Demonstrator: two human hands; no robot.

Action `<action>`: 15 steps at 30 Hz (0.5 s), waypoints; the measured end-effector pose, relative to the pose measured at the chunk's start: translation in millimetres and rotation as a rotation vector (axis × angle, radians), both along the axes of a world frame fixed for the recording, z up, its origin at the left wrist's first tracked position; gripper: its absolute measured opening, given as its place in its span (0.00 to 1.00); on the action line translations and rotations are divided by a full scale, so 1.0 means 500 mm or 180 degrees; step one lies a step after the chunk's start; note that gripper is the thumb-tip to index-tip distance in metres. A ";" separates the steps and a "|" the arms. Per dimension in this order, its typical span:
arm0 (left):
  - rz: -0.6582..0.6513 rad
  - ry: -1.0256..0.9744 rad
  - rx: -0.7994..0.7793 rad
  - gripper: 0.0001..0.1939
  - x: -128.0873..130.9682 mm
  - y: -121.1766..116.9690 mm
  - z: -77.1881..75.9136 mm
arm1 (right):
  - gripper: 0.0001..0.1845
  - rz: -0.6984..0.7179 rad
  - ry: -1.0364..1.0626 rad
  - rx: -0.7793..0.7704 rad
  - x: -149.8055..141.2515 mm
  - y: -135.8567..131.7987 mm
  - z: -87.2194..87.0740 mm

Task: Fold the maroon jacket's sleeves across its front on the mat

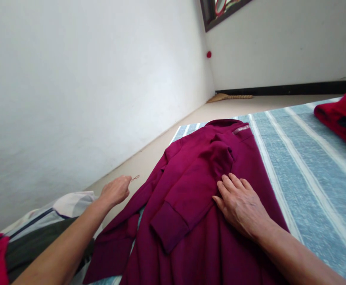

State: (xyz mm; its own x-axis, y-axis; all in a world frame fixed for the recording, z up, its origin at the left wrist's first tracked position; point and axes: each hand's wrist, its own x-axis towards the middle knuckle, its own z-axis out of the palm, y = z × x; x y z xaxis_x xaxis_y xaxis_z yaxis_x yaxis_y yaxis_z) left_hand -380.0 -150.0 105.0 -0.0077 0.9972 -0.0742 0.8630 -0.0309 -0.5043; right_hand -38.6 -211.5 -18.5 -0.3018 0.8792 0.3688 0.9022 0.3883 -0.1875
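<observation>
The right hand [241, 206] is resting open and flat on a maroon long-sleeved shirt [208, 253], which is lying on a blue-striped mat [306, 186]. One sleeve [190, 190] is lying folded across the shirt's front, with the cuff [169, 226] turned down toward the person. The left hand [115, 192] is hovering just beside the shirt, clenched around a short tan cord [135, 178] (too small to identify further). A red garment [342, 118] is lying bunched on the mat, well apart from both hands.
</observation>
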 end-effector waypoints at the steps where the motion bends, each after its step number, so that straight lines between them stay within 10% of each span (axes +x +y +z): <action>1: 0.0013 -0.0017 -0.0038 0.11 -0.009 0.001 -0.006 | 0.21 -0.0003 0.0007 0.0000 0.000 0.000 0.000; 6: 0.0012 -0.0234 0.0064 0.15 0.024 -0.005 -0.021 | 0.21 -0.0010 0.0010 -0.0029 -0.001 0.000 0.001; 15: -0.1820 -0.1521 -0.0400 0.11 0.252 -0.005 -0.068 | 0.20 -0.0025 0.0010 0.0098 -0.003 0.000 -0.003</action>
State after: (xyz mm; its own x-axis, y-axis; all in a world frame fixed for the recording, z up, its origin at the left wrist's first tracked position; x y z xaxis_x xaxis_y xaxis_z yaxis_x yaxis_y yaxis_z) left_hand -254.1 -152.4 70.9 0.5700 0.8199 -0.0531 0.8191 -0.5721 -0.0424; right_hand -40.2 -211.4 -20.1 -0.2938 0.8696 0.3968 0.9047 0.3870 -0.1784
